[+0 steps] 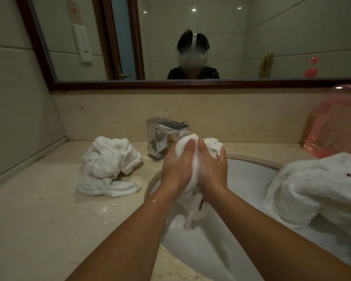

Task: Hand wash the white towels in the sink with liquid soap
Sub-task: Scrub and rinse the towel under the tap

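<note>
Faucet (164,134) behind sink (243,179), towel heap (109,165) on surface (49,220) left of faucet, second towel (316,189) over sink's right rim, jug (336,126) behind it, third towel (193,209) between left hand (176,167) and right hand (213,169) above sink

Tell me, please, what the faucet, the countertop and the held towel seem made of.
Faucet: probably chromed metal, mirror-bright reflections. Countertop: polished beige stone, perhaps marble, glossy with faint veins. Held towel: white terry cloth, fuzzy nap, wet and sudsy.

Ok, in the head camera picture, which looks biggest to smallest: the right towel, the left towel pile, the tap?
1. Right towel, though it lies nearer the camera and runs off the picture's edge.
2. Left towel pile.
3. Tap, smallest.
</note>
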